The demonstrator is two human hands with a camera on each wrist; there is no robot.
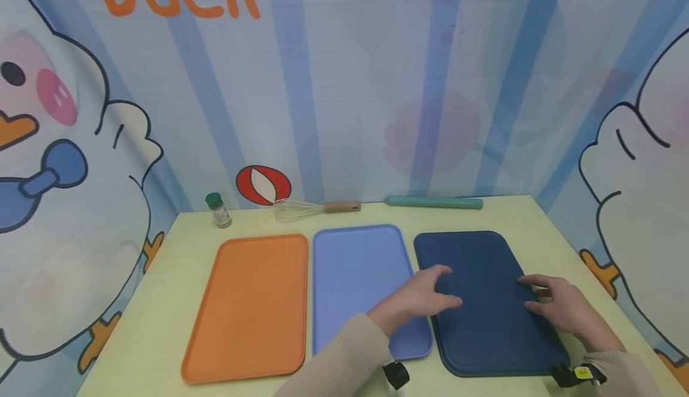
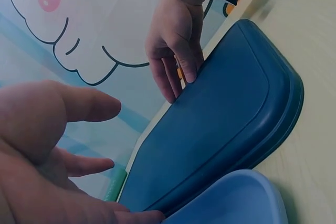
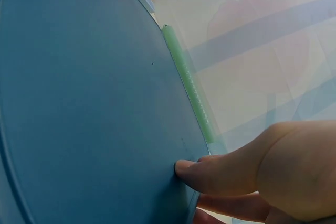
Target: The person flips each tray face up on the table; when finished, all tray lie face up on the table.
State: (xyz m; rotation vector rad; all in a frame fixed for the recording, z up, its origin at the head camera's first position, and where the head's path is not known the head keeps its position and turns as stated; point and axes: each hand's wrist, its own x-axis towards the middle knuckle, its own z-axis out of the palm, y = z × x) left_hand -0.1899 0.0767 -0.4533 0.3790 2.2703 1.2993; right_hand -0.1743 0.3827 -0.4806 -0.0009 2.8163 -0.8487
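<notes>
A dark blue tray (image 1: 481,331) lies flat at the right of the table, with one hand at each long side. My left hand (image 1: 422,294) is spread over its left edge, above the light blue tray (image 1: 355,277); in the left wrist view a lower fingertip is close to the rims. On the far side my right hand (image 1: 562,304) is at the dark tray's right edge. Its thumb (image 3: 202,176) touches the top near the rim, while the other fingers extend loosely down outside. The fingertips below that rim are hidden in the right wrist view.
An orange tray (image 1: 250,313) lies left of the light blue one. Along the back edge are a green-capped jar (image 1: 219,210), a whisk (image 1: 323,207) and a green rolling pin (image 1: 433,202). A printed curtain (image 1: 350,86) hangs behind the table.
</notes>
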